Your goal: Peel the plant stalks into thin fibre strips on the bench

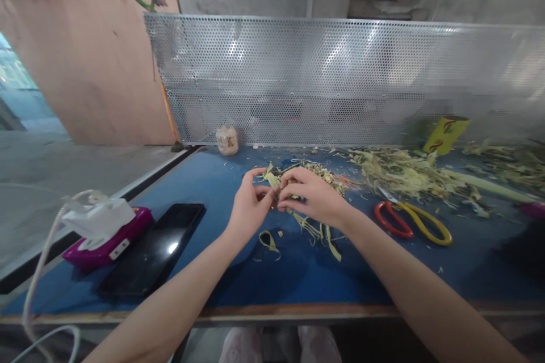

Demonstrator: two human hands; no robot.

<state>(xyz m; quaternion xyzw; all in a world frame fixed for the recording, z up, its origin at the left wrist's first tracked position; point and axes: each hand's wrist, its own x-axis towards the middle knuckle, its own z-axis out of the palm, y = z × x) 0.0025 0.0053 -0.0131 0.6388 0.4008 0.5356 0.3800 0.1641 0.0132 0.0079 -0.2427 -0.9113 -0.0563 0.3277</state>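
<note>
My left hand [247,207] and my right hand [315,195] meet over the middle of the blue tabletop. The fingers of both are pinched around a pale green, dried plant strip [272,177], whose lower part is hidden behind them. A heap of chopped plant bits [326,173] lies just beyond my right hand. Loose strips [330,244] and a curled piece [268,241] rest on the table below the hands. To the right of my right hand are scissors [394,216] with one red and one yellow handle, their blades partly among dried leaves.
A larger pile of dried leaves [395,170] spreads at the right, near a yellow container [446,135]. On the left lie a black phone [157,249] and a purple power strip [138,226] with white plugs. A perforated metal screen [276,79] and a whitish roll [227,140] stand behind.
</note>
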